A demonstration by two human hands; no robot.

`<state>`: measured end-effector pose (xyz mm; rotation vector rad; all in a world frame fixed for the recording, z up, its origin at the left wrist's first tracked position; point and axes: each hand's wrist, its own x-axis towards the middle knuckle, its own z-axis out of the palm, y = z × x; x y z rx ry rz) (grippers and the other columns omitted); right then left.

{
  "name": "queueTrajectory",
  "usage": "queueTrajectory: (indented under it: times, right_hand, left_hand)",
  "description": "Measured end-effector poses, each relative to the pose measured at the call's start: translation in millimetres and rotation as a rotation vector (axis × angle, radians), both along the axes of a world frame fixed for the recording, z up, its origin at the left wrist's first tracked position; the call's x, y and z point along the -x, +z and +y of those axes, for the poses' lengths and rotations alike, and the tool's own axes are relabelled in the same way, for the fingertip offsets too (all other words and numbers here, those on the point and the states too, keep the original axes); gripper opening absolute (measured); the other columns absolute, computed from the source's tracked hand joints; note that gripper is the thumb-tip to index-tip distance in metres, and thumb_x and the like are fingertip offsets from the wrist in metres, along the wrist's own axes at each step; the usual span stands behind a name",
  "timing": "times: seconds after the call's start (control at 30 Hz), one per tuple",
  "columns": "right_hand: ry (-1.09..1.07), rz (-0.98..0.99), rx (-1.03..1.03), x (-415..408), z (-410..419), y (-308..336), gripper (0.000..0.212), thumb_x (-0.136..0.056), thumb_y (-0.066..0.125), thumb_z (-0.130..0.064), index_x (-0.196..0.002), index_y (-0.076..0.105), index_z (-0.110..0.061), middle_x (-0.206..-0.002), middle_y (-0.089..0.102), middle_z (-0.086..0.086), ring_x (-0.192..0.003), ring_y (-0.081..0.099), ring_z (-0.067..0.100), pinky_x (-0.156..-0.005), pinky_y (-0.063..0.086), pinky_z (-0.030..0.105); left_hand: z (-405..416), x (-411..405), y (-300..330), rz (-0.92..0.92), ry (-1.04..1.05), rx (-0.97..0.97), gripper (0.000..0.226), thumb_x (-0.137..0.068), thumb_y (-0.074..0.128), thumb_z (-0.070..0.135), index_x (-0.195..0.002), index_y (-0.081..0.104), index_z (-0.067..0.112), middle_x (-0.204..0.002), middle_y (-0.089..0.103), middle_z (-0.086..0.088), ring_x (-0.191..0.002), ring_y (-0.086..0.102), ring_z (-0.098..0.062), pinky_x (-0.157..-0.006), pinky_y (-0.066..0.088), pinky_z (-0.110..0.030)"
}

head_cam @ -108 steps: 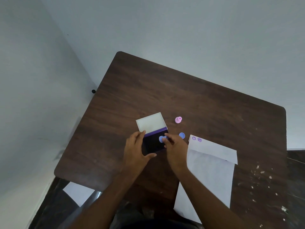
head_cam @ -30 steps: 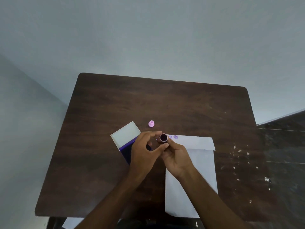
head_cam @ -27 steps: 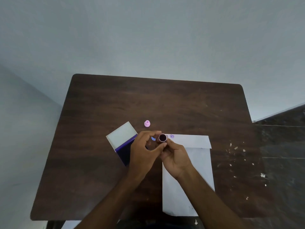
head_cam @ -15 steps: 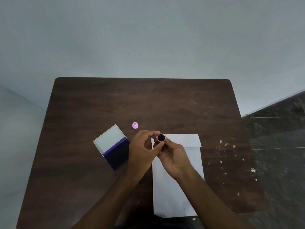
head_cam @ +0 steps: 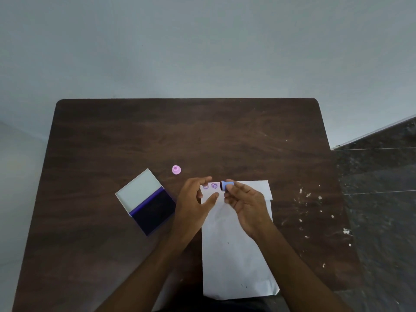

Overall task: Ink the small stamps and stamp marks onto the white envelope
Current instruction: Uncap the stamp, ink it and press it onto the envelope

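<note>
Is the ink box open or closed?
Open. The ink pad box has its pale lid flipped back flat on the table, and the dark ink pad shows.

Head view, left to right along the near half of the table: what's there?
Open ink pad → pink stamp → left hand → blue stamp pinched by right hand → paint flecks.

We see two bare forearms reaching in from below. No sleeve covers either. Both hands, left and right, are ungloved.
</note>
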<state>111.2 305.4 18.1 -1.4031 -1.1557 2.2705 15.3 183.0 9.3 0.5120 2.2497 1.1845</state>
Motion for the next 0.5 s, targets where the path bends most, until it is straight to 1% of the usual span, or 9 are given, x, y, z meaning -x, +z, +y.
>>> queueTrajectory:
  times: [0.07, 0.1, 0.13, 0.17, 0.2, 0.27, 0.33, 0.4, 0.5]
  right_hand:
    - [0.029, -0.183, -0.24, 2, 5, -6, 0.026, -0.071, 0.077, -0.031, -0.092, 0.076, -0.017, -0.088, 0.077, 0.003, -0.073, 0.072, 0.018, -0.067, 0.057, 0.025]
    - [0.057, -0.27, -0.353, 3, 6, -10, 0.026, -0.072, 0.078, -0.033, -0.093, 0.076, -0.018, -0.085, 0.077, 0.0, -0.067, 0.07, 0.016, -0.063, 0.056, 0.023]
    - [0.091, -0.342, -0.444, 5, 7, -15, 0.027, -0.073, 0.077, -0.035, -0.094, 0.075, -0.018, -0.084, 0.076, -0.001, -0.064, 0.068, 0.015, -0.06, 0.055, 0.019]
    - [0.132, -0.403, -0.514, 7, 7, -19, 0.029, -0.075, 0.076, -0.036, -0.096, 0.075, -0.017, -0.084, 0.076, -0.002, -0.063, 0.067, 0.014, -0.057, 0.054, 0.016]
    - [0.177, -0.463, -0.566, 9, 7, -25, 0.03, -0.076, 0.074, -0.037, -0.097, 0.074, -0.017, -0.086, 0.075, -0.004, -0.063, 0.066, 0.013, -0.056, 0.052, 0.014]
    - [0.266, -0.559, -0.634, 12, 4, -33, 0.024, -0.079, 0.072, -0.039, -0.094, 0.069, -0.021, -0.088, 0.07, -0.008, -0.066, 0.062, 0.01, -0.057, 0.047, 0.008]
    - [0.319, -0.569, -0.668, 14, 0, -39, 0.019, -0.078, 0.072, -0.039, -0.089, 0.06, -0.029, -0.086, 0.062, -0.012, -0.064, 0.057, 0.006, -0.051, 0.04, 0.001]
    - [0.331, -0.54, -0.685, 14, -4, -45, 0.022, -0.077, 0.073, -0.04, -0.088, 0.056, -0.031, -0.085, 0.06, -0.013, -0.063, 0.056, 0.006, -0.05, 0.038, -0.003]
    - [0.366, -0.528, -0.703, 14, -5, -52, 0.024, -0.077, 0.073, -0.04, -0.09, 0.053, -0.032, -0.087, 0.058, -0.013, -0.064, 0.055, 0.007, -0.053, 0.035, -0.002]
  left_hand:
    - [-1, 1, -11, 0.047, -0.03, 0.104, 0.042, -0.081, 0.069, 0.041, -0.118, 0.056, 0.026, -0.12, 0.06, 0.007, -0.097, 0.056, -0.005, -0.077, 0.041, -0.005]
    - [-1, 0, -16, 0.059, -0.049, 0.155, 0.044, -0.082, 0.067, 0.042, -0.12, 0.055, 0.025, -0.122, 0.059, 0.005, -0.098, 0.054, -0.005, -0.08, 0.041, -0.007]
    - [0, -1, -21, 0.069, -0.068, 0.209, 0.047, -0.082, 0.066, 0.044, -0.123, 0.053, 0.025, -0.125, 0.057, 0.004, -0.102, 0.053, -0.007, -0.086, 0.042, -0.011]
    - [1, -3, -25, 0.09, -0.087, 0.259, 0.05, -0.082, 0.065, 0.046, -0.125, 0.051, 0.024, -0.127, 0.056, 0.002, -0.107, 0.053, -0.01, -0.091, 0.042, -0.018]
    - [4, -3, -29, 0.121, -0.098, 0.298, 0.054, -0.082, 0.064, 0.049, -0.127, 0.05, 0.024, -0.129, 0.054, 0.001, -0.111, 0.052, -0.012, -0.094, 0.04, -0.021]
    - [9, -1, -35, 0.179, -0.11, 0.358, 0.061, -0.079, 0.063, 0.054, -0.13, 0.048, 0.023, -0.131, 0.053, 0.001, -0.114, 0.05, -0.015, -0.095, 0.036, -0.021]
    - [15, 3, -40, 0.179, -0.142, 0.417, 0.066, -0.076, 0.064, 0.057, -0.131, 0.047, 0.024, -0.134, 0.051, 0.001, -0.117, 0.048, -0.015, -0.101, 0.035, -0.024]
    - [20, 6, -43, 0.22, -0.186, 0.388, 0.063, -0.077, 0.063, 0.058, -0.129, 0.05, 0.024, -0.134, 0.053, 0.002, -0.118, 0.048, -0.015, -0.104, 0.031, -0.024]
    - [23, 8, -46, 0.285, -0.225, 0.316, 0.054, -0.079, 0.064, 0.054, -0.123, 0.057, 0.024, -0.128, 0.058, 0.002, -0.116, 0.051, -0.014, -0.102, 0.029, -0.021]
